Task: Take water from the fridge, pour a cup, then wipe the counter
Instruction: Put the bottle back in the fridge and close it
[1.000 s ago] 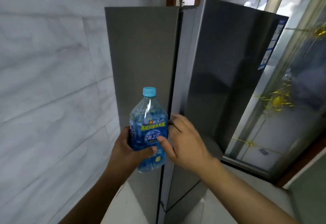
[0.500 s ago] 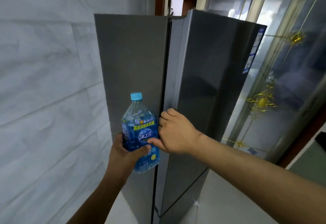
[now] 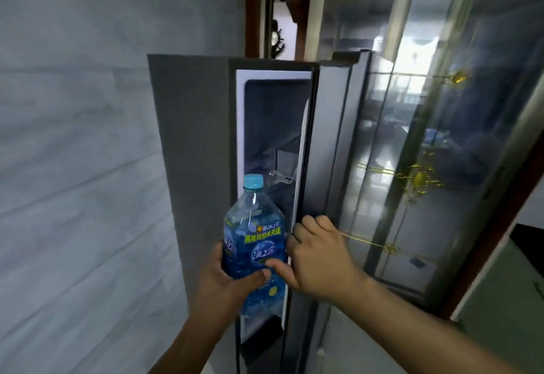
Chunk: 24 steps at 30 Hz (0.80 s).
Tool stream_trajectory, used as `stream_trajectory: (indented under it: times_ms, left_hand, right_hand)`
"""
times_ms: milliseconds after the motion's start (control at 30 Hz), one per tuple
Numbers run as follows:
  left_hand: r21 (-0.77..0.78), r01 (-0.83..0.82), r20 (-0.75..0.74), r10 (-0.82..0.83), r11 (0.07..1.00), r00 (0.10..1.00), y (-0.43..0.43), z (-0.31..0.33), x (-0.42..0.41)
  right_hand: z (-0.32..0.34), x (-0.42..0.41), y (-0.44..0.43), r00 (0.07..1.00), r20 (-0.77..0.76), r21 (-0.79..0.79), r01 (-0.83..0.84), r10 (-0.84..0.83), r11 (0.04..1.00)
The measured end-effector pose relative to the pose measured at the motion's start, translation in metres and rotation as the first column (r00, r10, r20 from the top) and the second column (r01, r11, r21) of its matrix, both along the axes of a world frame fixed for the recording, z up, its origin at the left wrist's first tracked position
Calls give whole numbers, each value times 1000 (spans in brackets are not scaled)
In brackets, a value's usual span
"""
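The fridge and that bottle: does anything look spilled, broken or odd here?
Nothing looks spilled or broken. The blue-capped bottle is upright and capped in the left hand. The right hand grips the edge of the fridge door, which stands partly open, showing a dim interior. The picture is blurry, so fine damage could not be seen.

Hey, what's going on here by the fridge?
A person stands at a grey fridge beside a pale tiled wall. The left hand holds a clear plastic water bottle with a blue label and light blue cap, upright and capped. The right hand grips the edge of the grey fridge door, which stands partly open, showing the white-lined interior. No cup or counter is in view, so pouring and wiping are not yet done.
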<state>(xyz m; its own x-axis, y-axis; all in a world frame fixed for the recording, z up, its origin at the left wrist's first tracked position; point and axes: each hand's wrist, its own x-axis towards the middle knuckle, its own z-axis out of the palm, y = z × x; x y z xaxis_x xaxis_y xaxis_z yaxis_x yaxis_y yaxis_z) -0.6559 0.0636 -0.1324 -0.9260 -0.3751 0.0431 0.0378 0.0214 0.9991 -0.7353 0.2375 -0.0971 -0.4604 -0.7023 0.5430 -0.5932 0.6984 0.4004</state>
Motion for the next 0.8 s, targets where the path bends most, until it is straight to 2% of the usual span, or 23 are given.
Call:
stream_trajectory:
  times_ms: [100, 200, 300, 400, 500, 633, 733, 800]
  left_hand:
    - [0, 51, -34, -50, 999, 998, 44, 6, 14]
    - [38, 101, -51, -99, 994, 994, 87, 10, 24]
    - [65, 136, -68, -131, 989, 989, 121, 16, 27]
    - [117, 157, -107, -145, 981, 984, 149, 29, 19]
    - [162, 190, -142, -168, 968, 976, 171, 47, 5]
    - [188, 240, -162, -211, 952, 964, 190, 58, -30]
    - [171, 302, -161, -276, 938, 948, 201, 58, -64]
    - [153, 337, -166, -312, 929, 936, 202, 55, -87]
  right_hand:
    - [1, 28, 49, 984, 146, -191, 126, -98, 973]
    - [9, 49, 90, 964, 265, -362, 130, -32, 923]
    - [18, 54, 116, 976, 216, -459, 82, 21, 885]
    - [39, 44, 142, 979, 184, -474, 168, -89, 865]
    - [69, 21, 167, 927, 254, -452, 365, -275, 814]
    - [94, -20, 203, 776, 395, -388, 626, -491, 677]
    - [101, -53, 234, 649, 371, -304, 761, -664, 573]
    - [100, -72, 254, 616, 350, -304, 787, -706, 536]
